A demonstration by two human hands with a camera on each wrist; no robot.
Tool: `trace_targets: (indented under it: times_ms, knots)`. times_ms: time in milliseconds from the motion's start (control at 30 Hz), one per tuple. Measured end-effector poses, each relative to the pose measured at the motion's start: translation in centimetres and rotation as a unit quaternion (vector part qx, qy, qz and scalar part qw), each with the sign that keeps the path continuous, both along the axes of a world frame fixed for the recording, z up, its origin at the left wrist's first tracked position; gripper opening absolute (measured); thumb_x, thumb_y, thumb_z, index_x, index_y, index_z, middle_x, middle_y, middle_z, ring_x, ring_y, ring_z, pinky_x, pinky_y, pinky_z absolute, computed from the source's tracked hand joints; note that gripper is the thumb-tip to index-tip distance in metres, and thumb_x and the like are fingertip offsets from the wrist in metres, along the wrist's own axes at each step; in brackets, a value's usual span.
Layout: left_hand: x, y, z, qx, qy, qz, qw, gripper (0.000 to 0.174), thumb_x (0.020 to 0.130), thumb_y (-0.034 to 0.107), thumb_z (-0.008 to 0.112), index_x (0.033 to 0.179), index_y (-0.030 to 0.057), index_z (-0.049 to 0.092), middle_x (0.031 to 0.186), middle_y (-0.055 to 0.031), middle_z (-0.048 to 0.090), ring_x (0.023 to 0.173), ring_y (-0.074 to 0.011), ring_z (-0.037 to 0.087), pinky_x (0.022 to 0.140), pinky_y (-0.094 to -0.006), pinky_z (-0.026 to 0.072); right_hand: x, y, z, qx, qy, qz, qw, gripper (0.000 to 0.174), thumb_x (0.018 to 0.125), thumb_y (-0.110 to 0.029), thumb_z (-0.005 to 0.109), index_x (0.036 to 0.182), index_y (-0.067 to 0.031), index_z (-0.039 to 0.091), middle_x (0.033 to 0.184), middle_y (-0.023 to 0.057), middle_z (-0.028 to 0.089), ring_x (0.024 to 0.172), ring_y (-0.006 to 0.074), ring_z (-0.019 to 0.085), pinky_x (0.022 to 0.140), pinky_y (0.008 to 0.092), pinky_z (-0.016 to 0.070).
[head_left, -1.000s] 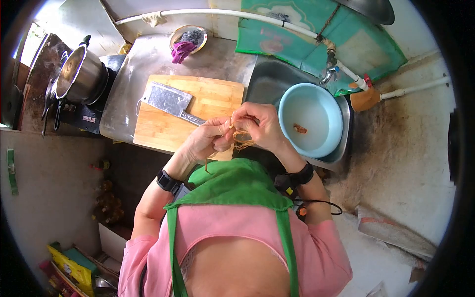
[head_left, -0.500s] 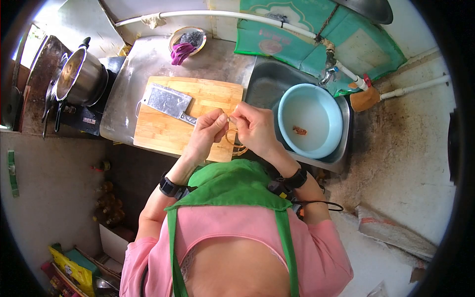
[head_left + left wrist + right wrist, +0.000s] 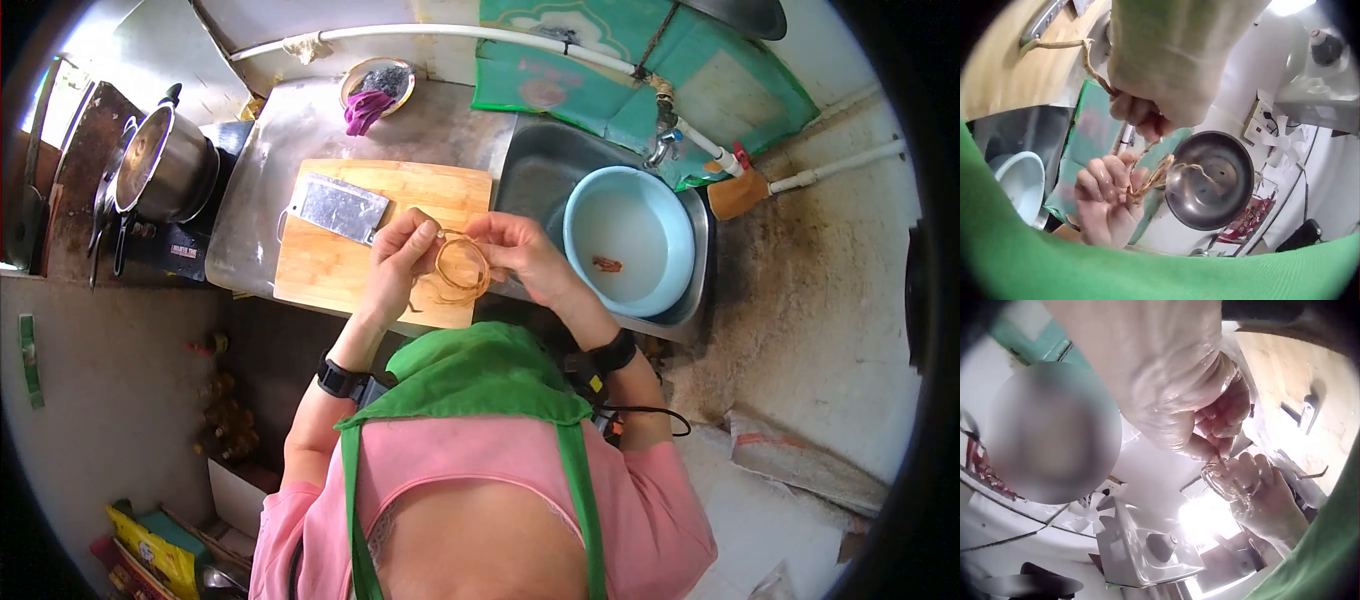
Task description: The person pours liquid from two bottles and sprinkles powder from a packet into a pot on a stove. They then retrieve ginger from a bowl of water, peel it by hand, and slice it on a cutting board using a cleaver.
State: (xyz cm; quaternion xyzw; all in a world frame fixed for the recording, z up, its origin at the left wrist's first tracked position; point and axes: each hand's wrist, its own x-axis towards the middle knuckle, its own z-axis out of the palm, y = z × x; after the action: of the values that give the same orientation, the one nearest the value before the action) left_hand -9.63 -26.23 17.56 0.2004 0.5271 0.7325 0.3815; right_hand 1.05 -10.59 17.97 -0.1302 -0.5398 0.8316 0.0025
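Observation:
Between the hands is a long, thin tan strand, wound into loops, its exact kind unclear. My left hand pinches it over the cutting board's near right part, and a loose tail hangs below the fingers. Opposite, my right hand holds the looped side between thumb and fingers. In the left wrist view, the bundled strand crosses the right hand's curled fingers. The right wrist view shows the pale loops between both hands. A cleaver lies on the wooden cutting board, its handle partly behind the left hand.
A light blue basin stands in the metal sink, with a reddish-brown piece in its water. Behind the board is a bowl with a purple cloth. At left, a steel pot stands on a stove.
The hands, close together a second ago, have drawn slightly apart. The strand's loops now spread as a round ring between them; before, they hung bunched below the right hand.

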Motion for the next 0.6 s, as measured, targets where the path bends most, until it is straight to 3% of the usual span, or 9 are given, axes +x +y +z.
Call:
trace_targets:
  times_ms: [67, 133, 233, 267, 367, 433, 467, 533, 600]
  knots:
    - [-0.3, -0.5, 0.0, -0.028, 0.002, -0.014, 0.999, 0.022, 0.095, 0.022, 0.051, 0.079, 0.0077, 0.054, 0.065, 0.0064, 0.044, 0.057, -0.0015, 0.036, 0.051, -0.0169, 0.0271, 0.2, 0.3, -0.1, -0.008, -0.012, -0.011, 1.000, 0.007, 0.084, -0.007, 0.063, 0.089, -0.0020, 0.061, 0.066, -0.0035, 0.056, 0.055, 0.0037, 0.049, 0.047, 0.0197, 0.0363]
    - [-0.7, -0.5, -0.4, -0.012, 0.027, -0.063, 0.998, 0.019, 0.094, 0.021, 0.053, 0.086, 0.0041, 0.058, 0.069, 0.0041, 0.051, 0.060, -0.0026, 0.042, 0.054, -0.0174, 0.0328, 0.4, 0.5, -0.6, 0.152, 0.028, -0.051, 0.987, 0.009, 0.083, -0.006, 0.064, 0.091, -0.0005, 0.062, 0.067, -0.0041, 0.057, 0.058, 0.0046, 0.052, 0.051, 0.0208, 0.0407]
    - [-0.8, -0.1, 0.4, -0.083, 0.256, -0.098, 0.958, 0.014, 0.089, 0.012, 0.059, 0.091, -0.0019, 0.061, 0.075, -0.0014, 0.062, 0.069, -0.0079, 0.054, 0.063, -0.0220, 0.0428, 0.5, 0.3, 0.1, 0.247, 0.043, -0.046, 0.967, 0.007, 0.082, -0.005, 0.064, 0.088, -0.0005, 0.063, 0.067, -0.0028, 0.058, 0.061, 0.0037, 0.054, 0.054, 0.0214, 0.0435]
    - [-1.0, -0.1, 0.4, -0.083, 0.256, -0.098, 0.958, 0.014, 0.089, 0.012, 0.059, 0.091, -0.0019, 0.061, 0.075, -0.0014, 0.062, 0.069, -0.0079, 0.054, 0.063, -0.0220, 0.0428, 0.6, 0.1, 0.9, 0.247, 0.043, -0.047, 0.967, 0.007, 0.082, -0.005, 0.064, 0.088, -0.0005, 0.063, 0.067, -0.0028, 0.058, 0.061, 0.0037, 0.054, 0.054, 0.0214, 0.0435]
    - [-1.0, 0.0, 0.5, -0.129, 0.223, -0.086, 0.962, 0.011, 0.088, 0.008, 0.058, 0.087, -0.0016, 0.062, 0.073, -0.0035, 0.062, 0.067, -0.0082, 0.054, 0.061, -0.0242, 0.0434, 0.8, -0.3, 2.7, 0.353, 0.022, -0.056, 0.934, 0.005, 0.081, -0.005, 0.064, 0.085, -0.0016, 0.063, 0.067, 0.0025, 0.060, 0.060, 0.0085, 0.058, 0.054, 0.0242, 0.0447]
    - [-0.5, 0.1, 1.2, -0.153, 0.322, -0.079, 0.931, 0.010, 0.089, 0.008, 0.057, 0.090, -0.0019, 0.060, 0.075, -0.0013, 0.061, 0.067, -0.0072, 0.052, 0.062, -0.0223, 0.0433, 0.7, -0.3, 2.4, 0.519, 0.157, -0.130, 0.830, 0.007, 0.079, -0.004, 0.064, 0.085, -0.0027, 0.060, 0.070, 0.0077, 0.060, 0.059, 0.0190, 0.060, 0.054, 0.0294, 0.0459]
    - [-0.5, 0.0, 1.4, -0.152, 0.322, -0.078, 0.931, 0.010, 0.089, 0.008, 0.057, 0.090, -0.0019, 0.060, 0.075, -0.0013, 0.061, 0.067, -0.0072, 0.052, 0.062, -0.0223, 0.0433, 0.7, -0.3, 2.3, 0.519, 0.157, -0.130, 0.830, 0.007, 0.079, -0.004, 0.064, 0.085, -0.0027, 0.060, 0.070, 0.0077, 0.060, 0.059, 0.0190, 0.060, 0.054, 0.0294, 0.0459]
    - [-0.4, -0.1, 1.7, -0.123, 0.366, -0.085, 0.918, 0.008, 0.086, 0.005, 0.057, 0.087, -0.0012, 0.061, 0.072, -0.0069, 0.062, 0.066, -0.0121, 0.057, 0.062, -0.0261, 0.0447, 0.7, -0.4, 2.1, 0.556, 0.180, -0.127, 0.802, 0.008, 0.076, -0.004, 0.064, 0.082, -0.0033, 0.059, 0.073, 0.0096, 0.059, 0.062, 0.0277, 0.060, 0.056, 0.0348, 0.0470]
    - [-0.7, -0.3, 2.2, -0.116, 0.362, -0.121, 0.917, 0.007, 0.086, 0.005, 0.057, 0.086, -0.0008, 0.061, 0.072, -0.0069, 0.063, 0.066, -0.0128, 0.057, 0.062, -0.0261, 0.0449, 0.8, 0.0, 2.9, 0.567, 0.199, -0.092, 0.794, 0.008, 0.075, -0.003, 0.064, 0.079, -0.0035, 0.058, 0.072, 0.0090, 0.059, 0.064, 0.0274, 0.060, 0.057, 0.0354, 0.0472]
